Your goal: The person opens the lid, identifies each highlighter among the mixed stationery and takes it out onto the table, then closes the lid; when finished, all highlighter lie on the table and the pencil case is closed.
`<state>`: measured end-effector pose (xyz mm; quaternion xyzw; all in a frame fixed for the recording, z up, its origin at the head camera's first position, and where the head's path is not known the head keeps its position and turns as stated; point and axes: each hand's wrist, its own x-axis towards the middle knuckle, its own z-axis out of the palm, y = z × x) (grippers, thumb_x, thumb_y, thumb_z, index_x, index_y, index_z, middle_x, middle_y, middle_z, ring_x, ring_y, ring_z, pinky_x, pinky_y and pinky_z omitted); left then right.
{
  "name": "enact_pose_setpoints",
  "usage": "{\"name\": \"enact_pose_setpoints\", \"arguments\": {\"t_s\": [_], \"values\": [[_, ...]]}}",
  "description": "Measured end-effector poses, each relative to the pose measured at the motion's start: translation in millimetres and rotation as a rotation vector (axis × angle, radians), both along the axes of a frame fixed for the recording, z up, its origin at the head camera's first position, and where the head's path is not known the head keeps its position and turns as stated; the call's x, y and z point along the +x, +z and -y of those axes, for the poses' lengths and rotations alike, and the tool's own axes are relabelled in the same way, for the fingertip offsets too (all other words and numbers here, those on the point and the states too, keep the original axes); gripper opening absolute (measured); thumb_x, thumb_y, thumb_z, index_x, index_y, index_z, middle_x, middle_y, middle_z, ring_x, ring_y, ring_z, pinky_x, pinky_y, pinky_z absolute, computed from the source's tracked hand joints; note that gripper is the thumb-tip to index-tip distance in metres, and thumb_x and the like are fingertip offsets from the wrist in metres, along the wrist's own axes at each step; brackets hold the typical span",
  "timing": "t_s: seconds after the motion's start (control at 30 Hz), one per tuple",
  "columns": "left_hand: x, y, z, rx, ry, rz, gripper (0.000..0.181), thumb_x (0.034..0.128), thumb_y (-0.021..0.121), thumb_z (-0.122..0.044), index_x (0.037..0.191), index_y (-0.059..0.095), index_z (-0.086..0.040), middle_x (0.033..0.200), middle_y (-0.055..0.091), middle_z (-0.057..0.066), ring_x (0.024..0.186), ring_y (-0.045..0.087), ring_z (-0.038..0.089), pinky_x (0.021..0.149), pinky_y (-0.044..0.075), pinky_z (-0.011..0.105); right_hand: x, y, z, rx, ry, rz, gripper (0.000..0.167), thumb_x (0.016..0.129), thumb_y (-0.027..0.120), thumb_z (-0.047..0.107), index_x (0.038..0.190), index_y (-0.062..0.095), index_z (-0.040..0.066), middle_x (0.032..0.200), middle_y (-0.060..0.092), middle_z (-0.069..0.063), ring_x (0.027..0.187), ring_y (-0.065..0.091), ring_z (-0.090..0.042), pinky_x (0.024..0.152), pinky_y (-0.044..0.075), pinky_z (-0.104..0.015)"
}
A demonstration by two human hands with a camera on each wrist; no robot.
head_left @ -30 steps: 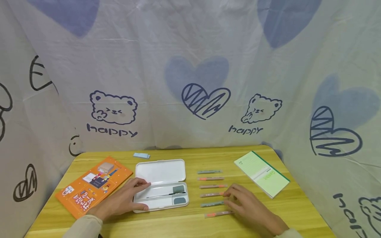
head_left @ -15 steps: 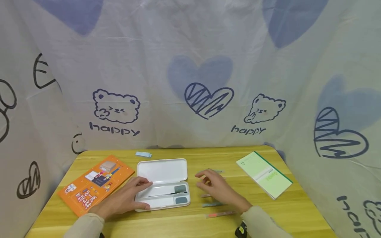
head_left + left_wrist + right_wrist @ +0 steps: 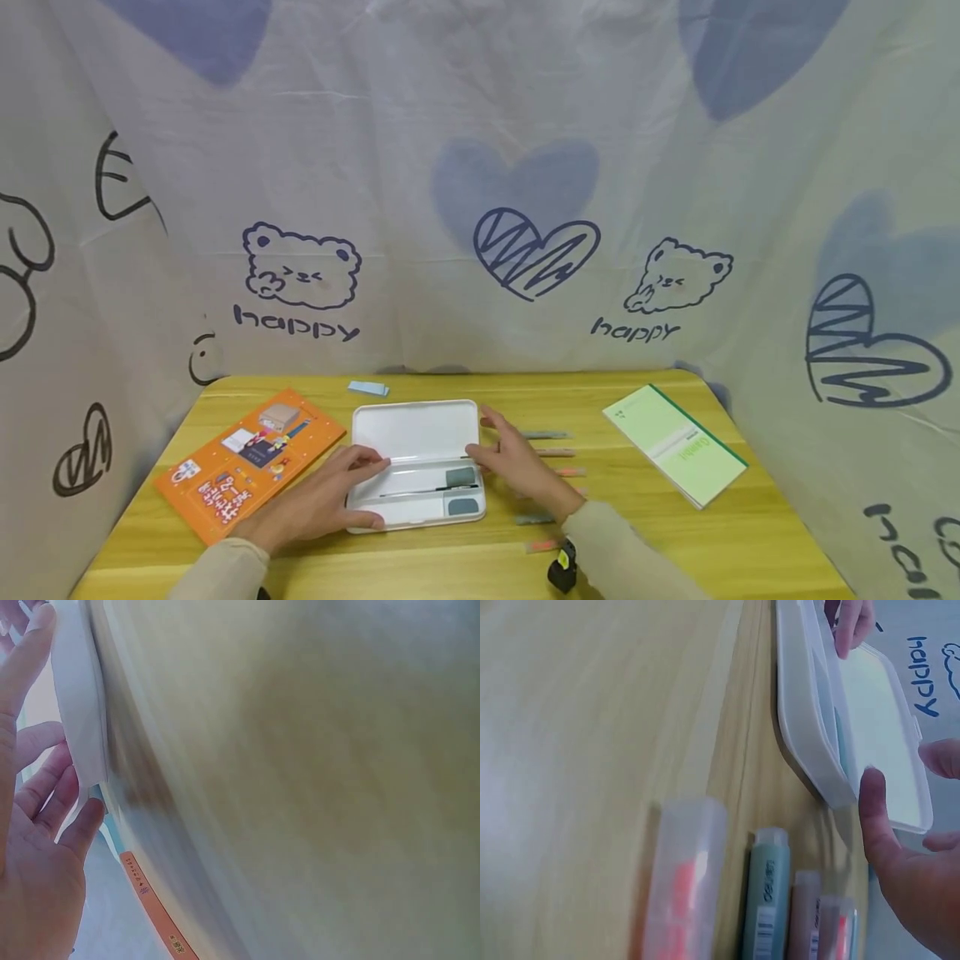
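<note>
A white pencil case (image 3: pixel 417 523) lies opened on the table, its lid (image 3: pixel 414 430) laid back. A slim dark pen (image 3: pixel 459 488) and grey-green inserts (image 3: pixel 462 506) are inside. My left hand (image 3: pixel 322 497) grips the case's left end, thumb at the front and fingers over the side. My right hand (image 3: pixel 521 467) is at the lid's right edge, thumb (image 3: pixel 874 799) on one side and fingers on the other; whether it touches is hard to tell. Beneath my right arm lie several highlighters, among them a green one (image 3: pixel 766 892) and a clear-and-orange one (image 3: pixel 682 892).
An orange booklet (image 3: pixel 251 462) lies at the left of the wooden table (image 3: pixel 420 567). At the right is a pale green notepad (image 3: pixel 675 446). A small light blue item (image 3: pixel 368 388) sits behind the case. A printed cloth (image 3: pixel 420 167) surrounds the table.
My right hand has moved left from the row of highlighters, over to the lid's right edge. My left hand has stayed on the case. The head view has shifted slightly.
</note>
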<state>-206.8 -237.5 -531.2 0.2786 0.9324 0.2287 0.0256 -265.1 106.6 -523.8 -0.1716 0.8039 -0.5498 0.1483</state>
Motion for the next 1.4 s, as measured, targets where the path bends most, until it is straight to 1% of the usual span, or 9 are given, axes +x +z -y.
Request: {"name": "enact_pose_setpoints", "arguments": {"t_s": [0.2, 0.37, 0.47, 0.53, 0.67, 0.8, 1.03, 1.2, 1.4], "values": [[1.6, -1.9, -0.2, -0.034, 0.005, -0.061, 0.092, 0.0892, 0.075, -0.071, 0.156, 0.060, -0.009, 0.156, 0.055, 0.010, 0.143, 0.053, 0.031, 0.119, 0.050, 0.056, -0.3, 0.3, 5.7, -0.083, -0.025, 0.086, 0.085, 0.111, 0.065, 0.023, 0.175, 0.011, 0.008, 0.169, 0.037, -0.031, 0.087, 0.077, -0.029, 0.095, 0.066, -0.045], [3.7, -4.0, 2.5, -0.019, 0.049, -0.340, 0.061, 0.0945, 0.082, -0.051, 0.143, 0.073, -0.015, 0.148, 0.061, 0.008, 0.135, 0.059, 0.028, 0.108, 0.059, 0.052, 1.7, 2.5, 5.8, -0.128, -0.047, 0.145, 0.082, 0.110, 0.066, 0.026, 0.175, 0.017, 0.011, 0.165, 0.039, -0.028, 0.094, 0.076, -0.033, 0.093, 0.067, -0.044], [2.0, 3.2, 5.1, 0.082, 0.152, -0.503, 0.043, 0.0945, 0.086, -0.030, 0.134, 0.077, -0.016, 0.139, 0.065, 0.008, 0.122, 0.064, 0.024, 0.094, 0.064, 0.047, 3.4, 3.6, 5.7, -0.124, -0.042, 0.135, 0.077, 0.111, 0.066, 0.033, 0.173, 0.025, 0.013, 0.160, 0.043, -0.026, 0.101, 0.075, -0.035, 0.094, 0.066, -0.046], [0.8, 10.3, 6.8, 0.166, 0.229, -0.531, 0.038, 0.0962, 0.085, -0.020, 0.133, 0.076, -0.014, 0.136, 0.065, 0.008, 0.119, 0.063, 0.023, 0.090, 0.063, 0.047, 4.2, 3.8, 6.0, -0.129, -0.044, 0.131, 0.071, 0.111, 0.065, 0.039, 0.169, 0.033, 0.012, 0.156, 0.045, -0.025, 0.109, 0.072, -0.035, 0.094, 0.067, -0.047], [0.5, 21.6, 8.5, 0.275, 0.324, -0.438, 0.036, 0.1057, 0.074, -0.019, 0.141, 0.069, -0.014, 0.138, 0.062, 0.009, 0.123, 0.061, 0.028, 0.097, 0.059, 0.056, 6.6, 3.8, 5.7, -0.130, -0.058, 0.140, 0.062, 0.112, 0.057, 0.051, 0.154, 0.046, 0.007, 0.149, 0.049, -0.024, 0.117, 0.069, -0.034, 0.095, 0.067, -0.046], [2.1, 22.5, 6.9, 0.301, 0.320, -0.313, 0.029, 0.1139, 0.059, -0.023, 0.139, 0.070, -0.013, 0.135, 0.067, 0.010, 0.122, 0.063, 0.030, 0.101, 0.057, 0.059, 8.7, 4.9, 2.8, -0.074, -0.078, 0.107, 0.058, 0.113, 0.048, 0.059, 0.139, 0.056, 0.007, 0.131, 0.063, -0.025, 0.109, 0.072, -0.033, 0.092, 0.067, -0.045], [10.8, 16.7, 7.1, 0.347, 0.236, -0.076, 0.027, 0.1172, 0.051, -0.025, 0.117, 0.077, -0.020, 0.128, 0.072, 0.001, 0.123, 0.066, 0.028, 0.106, 0.057, 0.057, 20.3, 8.2, -10.4, 0.163, 0.075, -0.157, 0.034, 0.115, 0.053, 0.045, 0.124, 0.068, 0.016, 0.124, 0.068, -0.007, 0.111, 0.063, -0.025, 0.088, 0.056, -0.039], [20.7, 7.3, 12.8, 0.293, 0.138, 0.098, 0.022, 0.1108, 0.064, -0.039, 0.127, 0.073, -0.028, 0.150, 0.062, 0.008, 0.141, 0.057, 0.039, 0.117, 0.047, 0.069, 33.2, 6.8, -17.9, 0.322, 0.254, -0.279, 0.035, 0.112, 0.060, 0.048, 0.132, 0.068, 0.021, 0.148, 0.059, -0.006, 0.136, 0.056, -0.028, 0.111, 0.054, -0.049], [23.1, 0.5, 14.3, 0.287, 0.053, 0.172, 0.037, 0.1073, 0.069, -0.041, 0.141, 0.068, -0.027, 0.165, 0.046, 0.021, 0.152, 0.041, 0.054, 0.120, 0.034, 0.080, 41.0, 3.5, -16.8, 0.441, 0.327, -0.427, 0.042, 0.107, 0.069, 0.043, 0.139, 0.068, 0.016, 0.162, 0.051, -0.011, 0.149, 0.050, -0.033, 0.123, 0.046, -0.056]]}}
